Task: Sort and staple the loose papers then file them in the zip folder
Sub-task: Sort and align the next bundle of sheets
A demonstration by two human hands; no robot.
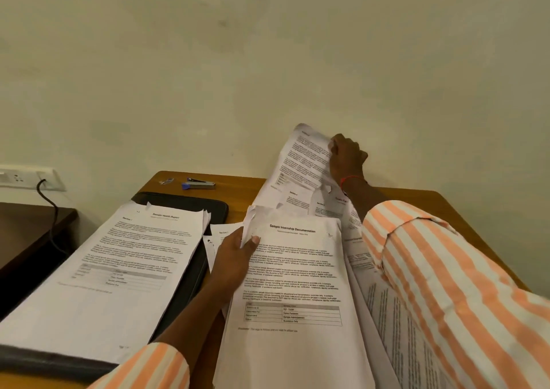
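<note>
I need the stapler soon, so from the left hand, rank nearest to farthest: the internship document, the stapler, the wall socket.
1. Internship document: gripped by the left hand at its top corner.
2. Stapler: beyond it, by the desk's far edge.
3. Wall socket: far left.

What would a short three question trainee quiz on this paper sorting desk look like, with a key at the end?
1. True or false: the small blue and silver stapler lies on top of the white paper stack headed Sample Health Report.
2. Which of the hands grips the top left corner of the white sheet headed Sample Internship Documentation? A) left hand B) right hand
3. Fill in: the Sample Health Report stack rests on the black ______.

Key
1. False: it lies on the bare brown wooden desk, near the wall.
2. A; the right hand lifts a printed sheet at the far edge.
3. zip folder
</note>
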